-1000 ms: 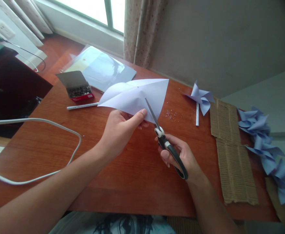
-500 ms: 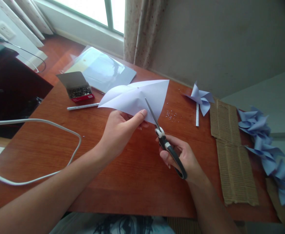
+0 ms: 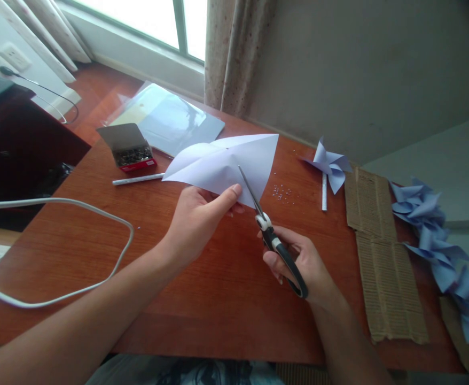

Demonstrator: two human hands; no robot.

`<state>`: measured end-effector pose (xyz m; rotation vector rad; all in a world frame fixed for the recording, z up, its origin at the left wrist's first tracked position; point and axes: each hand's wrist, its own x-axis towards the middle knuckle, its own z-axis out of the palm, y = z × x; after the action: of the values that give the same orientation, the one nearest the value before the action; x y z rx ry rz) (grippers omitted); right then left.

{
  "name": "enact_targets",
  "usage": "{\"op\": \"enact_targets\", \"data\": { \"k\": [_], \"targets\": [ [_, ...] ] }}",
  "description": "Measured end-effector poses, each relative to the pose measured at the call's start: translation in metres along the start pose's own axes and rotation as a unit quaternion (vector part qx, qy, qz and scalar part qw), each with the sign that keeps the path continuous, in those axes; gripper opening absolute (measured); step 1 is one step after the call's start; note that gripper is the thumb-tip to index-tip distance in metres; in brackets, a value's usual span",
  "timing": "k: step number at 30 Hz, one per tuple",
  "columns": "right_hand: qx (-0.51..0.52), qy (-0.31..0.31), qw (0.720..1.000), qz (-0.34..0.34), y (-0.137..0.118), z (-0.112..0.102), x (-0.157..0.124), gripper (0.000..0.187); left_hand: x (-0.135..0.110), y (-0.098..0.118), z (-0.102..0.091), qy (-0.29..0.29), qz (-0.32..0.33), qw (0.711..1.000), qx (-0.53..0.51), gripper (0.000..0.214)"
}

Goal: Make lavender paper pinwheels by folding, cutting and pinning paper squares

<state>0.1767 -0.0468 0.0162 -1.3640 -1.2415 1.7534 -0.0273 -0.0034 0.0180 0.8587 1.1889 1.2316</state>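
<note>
My left hand (image 3: 202, 216) pinches the near edge of a white sheet of paper (image 3: 206, 166), thumb on top and fingers beneath. The sheet is creased and curves up off the table, with a small dark mark near its middle. In my right hand (image 3: 292, 254) is a pair of scissors (image 3: 264, 222) with black and white handles, its blades at the paper's near right corner, one of them lying over the sheet. The blades look almost together. Beyond the paper's left end, a white paper stick (image 3: 137, 179) lies partly hidden under the sheet.
A red box of small metal pins (image 3: 133, 156) stands open by plastic sleeves (image 3: 170, 115). At right are a paper pinwheel (image 3: 330, 163) on a stick, corrugated cardboard (image 3: 389, 283) and several more pinwheels (image 3: 435, 251). Tiny scraps (image 3: 282, 193) and a white cable (image 3: 126, 248) lie on the table (image 3: 202, 315).
The view has tilted up slightly, so everything sits a little lower. Both hands, the paper and the scissors keep nearly the same positions relative to one another.
</note>
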Motion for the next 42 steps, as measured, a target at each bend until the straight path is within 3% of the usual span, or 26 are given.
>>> {"op": "enact_targets", "data": {
  "k": [18, 30, 42],
  "targets": [
    [0.038, -0.053, 0.998, -0.007, -0.001, -0.002, 0.003, 0.053, -0.001, 0.004, 0.002, 0.001, -0.023, 1.0, 0.005, 0.025],
    [0.057, -0.039, 0.997, -0.029, 0.003, 0.004, 0.007, 0.053, -0.011, 0.003, 0.011, -0.043, -0.045, 0.998, -0.016, 0.021],
    [0.063, -0.034, 0.997, -0.035, 0.003, 0.009, 0.007, 0.054, -0.014, 0.004, 0.012, -0.039, -0.065, 0.997, -0.028, 0.02]
  ]
}}
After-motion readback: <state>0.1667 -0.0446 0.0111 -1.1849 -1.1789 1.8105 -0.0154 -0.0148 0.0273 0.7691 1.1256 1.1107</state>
